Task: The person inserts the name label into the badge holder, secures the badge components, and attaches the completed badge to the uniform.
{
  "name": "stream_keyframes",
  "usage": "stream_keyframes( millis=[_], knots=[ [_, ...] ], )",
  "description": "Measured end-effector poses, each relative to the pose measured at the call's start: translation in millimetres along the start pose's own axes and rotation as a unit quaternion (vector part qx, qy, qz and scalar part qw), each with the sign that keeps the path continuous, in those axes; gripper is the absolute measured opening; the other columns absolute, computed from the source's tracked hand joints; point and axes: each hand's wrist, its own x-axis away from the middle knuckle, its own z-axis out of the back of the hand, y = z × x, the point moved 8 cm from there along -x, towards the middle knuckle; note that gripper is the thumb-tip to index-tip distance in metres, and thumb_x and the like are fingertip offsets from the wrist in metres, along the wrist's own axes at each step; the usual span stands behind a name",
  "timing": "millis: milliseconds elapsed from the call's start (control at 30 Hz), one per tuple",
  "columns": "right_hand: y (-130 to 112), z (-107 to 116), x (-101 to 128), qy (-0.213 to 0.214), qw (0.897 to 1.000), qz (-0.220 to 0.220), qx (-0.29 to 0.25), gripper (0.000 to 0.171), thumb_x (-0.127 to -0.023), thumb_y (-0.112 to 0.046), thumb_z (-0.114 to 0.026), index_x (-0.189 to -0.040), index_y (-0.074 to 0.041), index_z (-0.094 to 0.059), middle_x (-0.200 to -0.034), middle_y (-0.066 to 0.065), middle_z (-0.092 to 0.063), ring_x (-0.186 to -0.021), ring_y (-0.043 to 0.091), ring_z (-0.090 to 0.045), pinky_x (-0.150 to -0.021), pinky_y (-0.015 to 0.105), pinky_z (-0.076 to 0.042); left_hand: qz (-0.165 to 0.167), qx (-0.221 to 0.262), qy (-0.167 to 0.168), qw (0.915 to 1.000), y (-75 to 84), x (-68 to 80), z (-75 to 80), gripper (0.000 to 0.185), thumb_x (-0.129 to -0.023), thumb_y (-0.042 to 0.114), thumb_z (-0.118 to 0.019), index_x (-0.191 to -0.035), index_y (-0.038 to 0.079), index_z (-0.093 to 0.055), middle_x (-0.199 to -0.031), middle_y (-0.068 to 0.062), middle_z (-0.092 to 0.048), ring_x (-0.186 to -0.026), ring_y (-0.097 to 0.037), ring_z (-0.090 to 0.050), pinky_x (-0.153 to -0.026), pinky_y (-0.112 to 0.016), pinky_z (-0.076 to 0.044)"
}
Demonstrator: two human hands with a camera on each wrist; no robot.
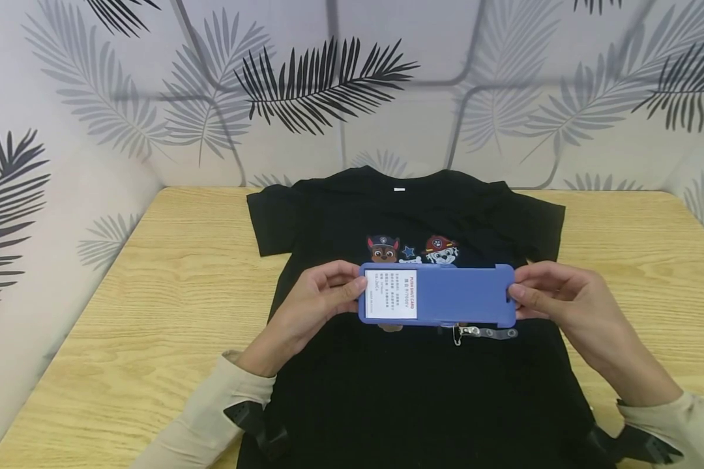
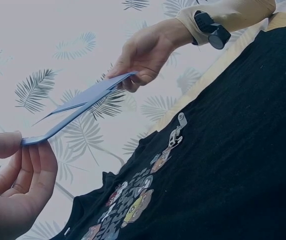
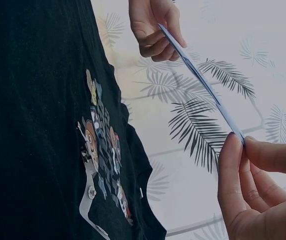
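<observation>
A flat blue plastic card holder (image 1: 440,294), long and rectangular with a white printed label (image 1: 391,294) at its left end, was held level in the air above the chest of a black short-sleeved T-shirt (image 1: 410,391). In the wrist views the holder (image 2: 78,109) (image 3: 202,82) showed edge-on as a thin strip spanning from one hand to the other, clear of the cloth below.

The left hand (image 1: 311,306) pinched the holder's left end, thumb on top by the label and curled fingers underneath; in the left wrist view the thumb and fingers (image 2: 30,165) closed on the very tip of the strip. The right hand (image 1: 569,306) pinched the right end in the same way, thumb over the edge and fingers (image 3: 232,175) bent beneath it.

Just below the holder a small metal clip on a clear plastic strap (image 1: 484,333) lay on the shirt; whether it was joined to the holder could not be told. The shirt bore a cartoon print of two puppies (image 1: 413,249), partly hidden behind the holder. It lay spread flat, collar away from the person, on a light wooden table (image 1: 170,293). Beige sleeves (image 1: 211,417) covered both forearms, each with a black strap at the wrist. Behind the table stood a pale wall with grey and black palm leaves (image 1: 322,78).
</observation>
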Motion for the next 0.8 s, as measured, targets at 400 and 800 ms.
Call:
stream_keyframes(
  millis=[400,800],
  knots=[
    [0.6,-0.2,0.5,0.001,1.0,-0.002,-0.002,0.021,-0.089,0.011,-0.06,-0.101,-0.003,-0.069,-0.088,0.002,-0.071,-0.074,0.013,-0.068,-0.067,0.028,-0.058,-0.001,-0.01,-0.001,0.9999,-0.1,0.3,-0.5,0.029,-0.095,0.003,-0.059,-0.121,-0.01,-0.055,-0.111,-0.018,-0.064,-0.093,-0.023,-0.063,-0.085,-0.032,-0.055],
    [1.5,-0.6,0.4,0.0,1.0,-0.008,0.001,0.02,-0.09,0.01,-0.06,-0.101,-0.003,-0.069,-0.088,0.003,-0.071,-0.075,0.013,-0.068,-0.067,0.028,-0.058,-0.014,-0.023,0.005,0.9996,1.8,0.0,0.2,0.028,-0.094,0.003,-0.06,-0.119,-0.01,-0.056,-0.109,-0.019,-0.064,-0.09,-0.023,-0.065,-0.086,-0.035,-0.055]
  ],
)
